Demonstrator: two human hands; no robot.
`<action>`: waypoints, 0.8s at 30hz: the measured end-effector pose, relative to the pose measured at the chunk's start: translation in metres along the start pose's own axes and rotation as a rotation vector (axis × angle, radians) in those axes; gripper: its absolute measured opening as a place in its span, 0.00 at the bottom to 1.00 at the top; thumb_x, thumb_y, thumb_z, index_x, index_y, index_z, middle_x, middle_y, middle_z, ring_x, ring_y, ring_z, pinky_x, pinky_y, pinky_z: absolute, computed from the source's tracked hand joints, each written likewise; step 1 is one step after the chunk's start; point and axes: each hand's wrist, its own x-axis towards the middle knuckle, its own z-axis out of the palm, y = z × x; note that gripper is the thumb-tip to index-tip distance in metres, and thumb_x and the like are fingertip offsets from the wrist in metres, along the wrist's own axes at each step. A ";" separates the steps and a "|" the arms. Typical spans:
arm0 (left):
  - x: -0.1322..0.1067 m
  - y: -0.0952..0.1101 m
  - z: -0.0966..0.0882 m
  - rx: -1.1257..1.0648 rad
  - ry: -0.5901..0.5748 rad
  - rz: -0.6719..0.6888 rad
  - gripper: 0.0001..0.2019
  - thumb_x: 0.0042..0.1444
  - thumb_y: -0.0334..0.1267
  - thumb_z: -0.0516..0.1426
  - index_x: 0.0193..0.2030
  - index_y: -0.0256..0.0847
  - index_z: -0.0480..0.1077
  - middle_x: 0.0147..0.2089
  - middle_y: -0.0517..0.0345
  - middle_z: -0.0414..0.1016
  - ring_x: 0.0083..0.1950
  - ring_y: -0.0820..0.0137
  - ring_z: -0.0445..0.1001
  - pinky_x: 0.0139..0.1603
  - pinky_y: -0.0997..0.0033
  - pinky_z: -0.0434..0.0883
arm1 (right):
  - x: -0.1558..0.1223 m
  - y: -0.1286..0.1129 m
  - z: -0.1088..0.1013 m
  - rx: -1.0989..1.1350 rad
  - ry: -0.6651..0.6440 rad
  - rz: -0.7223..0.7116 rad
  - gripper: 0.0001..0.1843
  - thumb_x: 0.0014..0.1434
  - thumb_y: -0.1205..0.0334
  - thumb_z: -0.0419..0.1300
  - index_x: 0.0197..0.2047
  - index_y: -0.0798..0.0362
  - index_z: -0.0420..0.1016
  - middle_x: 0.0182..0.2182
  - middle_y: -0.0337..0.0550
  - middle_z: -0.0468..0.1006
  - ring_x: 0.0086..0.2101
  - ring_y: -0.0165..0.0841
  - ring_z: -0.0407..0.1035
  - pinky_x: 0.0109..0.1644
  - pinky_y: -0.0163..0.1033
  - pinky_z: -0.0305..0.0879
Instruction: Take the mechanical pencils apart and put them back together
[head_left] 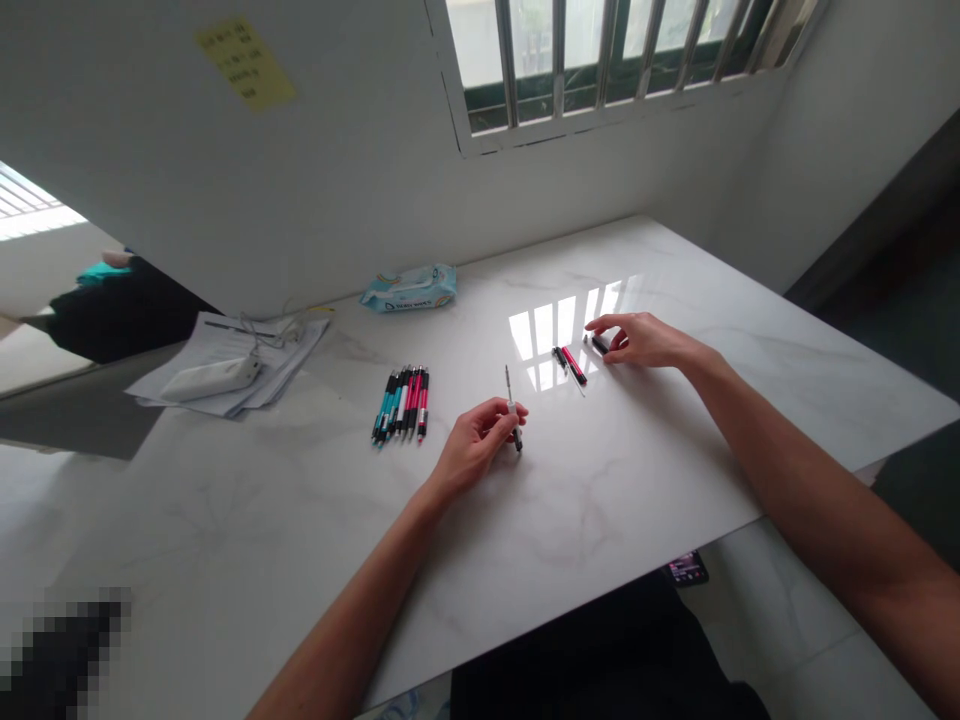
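My left hand (484, 430) is closed around a pen barrel (512, 408) with a white part and a dark lower end. A thin refill (508, 380) sticks up out of it. Farther right, my right hand (637, 340) rests at the table with thumb and index finger apart. Between them lies a small black pen part (600, 345), its near end at the thumb; a firm grip on it does not show. Just left of that hand lie a red pen barrel (573, 365), a small black part (559, 356) and a thin pale refill (577, 382).
Several blue, white, black and red pens (401, 405) lie in a row left of my left hand. A blue wipes pack (411, 289) is by the wall. Papers (277, 375) with a white power strip (214, 380) are at the left. The white table (570, 560) ends before my lap.
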 end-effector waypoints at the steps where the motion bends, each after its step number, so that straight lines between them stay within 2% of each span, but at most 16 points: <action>1: 0.000 0.000 0.000 0.001 0.000 -0.004 0.22 0.65 0.59 0.65 0.47 0.38 0.81 0.47 0.49 0.84 0.44 0.67 0.79 0.47 0.68 0.76 | 0.000 0.000 0.000 0.002 -0.004 0.000 0.33 0.60 0.67 0.71 0.68 0.42 0.79 0.61 0.47 0.84 0.47 0.41 0.83 0.45 0.43 0.79; 8: 0.000 0.000 0.000 -0.004 0.007 -0.004 0.21 0.65 0.58 0.65 0.47 0.39 0.81 0.47 0.49 0.84 0.43 0.66 0.80 0.47 0.68 0.77 | 0.005 0.001 0.007 -0.007 0.085 -0.011 0.25 0.61 0.64 0.72 0.62 0.45 0.84 0.56 0.47 0.86 0.47 0.42 0.83 0.48 0.44 0.79; 17: 0.001 -0.004 0.000 0.003 -0.014 0.013 0.21 0.66 0.55 0.65 0.50 0.38 0.83 0.45 0.48 0.85 0.45 0.65 0.81 0.47 0.68 0.77 | 0.006 0.001 0.005 0.021 0.058 -0.021 0.27 0.60 0.63 0.74 0.62 0.44 0.84 0.59 0.46 0.86 0.46 0.42 0.82 0.47 0.44 0.79; 24: 0.001 -0.004 0.000 0.028 -0.016 0.033 0.20 0.67 0.54 0.64 0.50 0.38 0.83 0.45 0.48 0.85 0.42 0.67 0.79 0.45 0.69 0.75 | 0.005 0.004 0.004 0.021 0.059 -0.028 0.27 0.60 0.61 0.74 0.63 0.43 0.83 0.58 0.46 0.86 0.46 0.41 0.82 0.45 0.43 0.77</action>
